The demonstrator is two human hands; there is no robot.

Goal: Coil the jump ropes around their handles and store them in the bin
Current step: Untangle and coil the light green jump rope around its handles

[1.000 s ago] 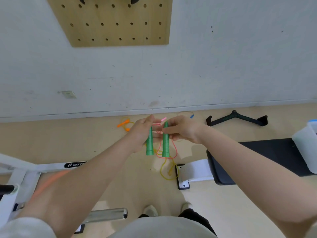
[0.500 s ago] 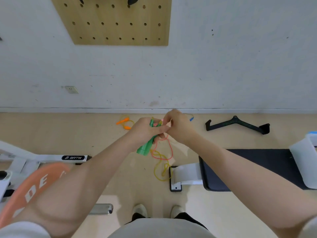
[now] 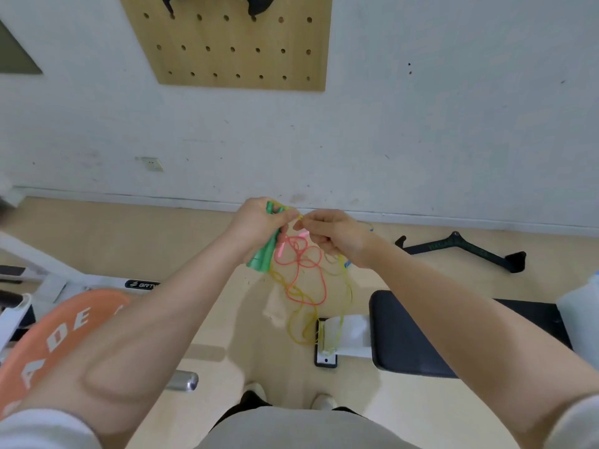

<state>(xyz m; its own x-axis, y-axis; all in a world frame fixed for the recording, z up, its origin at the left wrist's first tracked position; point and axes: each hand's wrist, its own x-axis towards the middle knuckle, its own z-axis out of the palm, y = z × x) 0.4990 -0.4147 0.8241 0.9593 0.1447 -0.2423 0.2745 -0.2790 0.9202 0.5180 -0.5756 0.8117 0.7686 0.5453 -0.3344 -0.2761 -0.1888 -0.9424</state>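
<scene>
My left hand (image 3: 259, 223) grips two green jump-rope handles (image 3: 264, 256) held together, their ends pointing down and left. Just to the right, my right hand (image 3: 337, 234) pinches the thin yellow-green rope (image 3: 340, 319) close to the handles' tops. Loose yellow loops hang down from both hands toward the floor. A red-pink rope (image 3: 303, 270) with pink handles lies tangled on the floor behind the hanging loops. A blue rope end (image 3: 347, 264) shows beside my right wrist. A white bin (image 3: 580, 315) is partly visible at the right edge.
A black padded bench (image 3: 421, 335) with a white frame stands to the right. An orange weight plate (image 3: 55, 335) and a barbell end (image 3: 183, 380) are at the left. A black cable-handle bar (image 3: 460, 246) lies by the wall. A wooden pegboard (image 3: 233, 40) hangs above.
The two green handles, held apart one in each hand, came together into my left hand. My right hand shifted to pinching the rope, and the loops now hang lower.
</scene>
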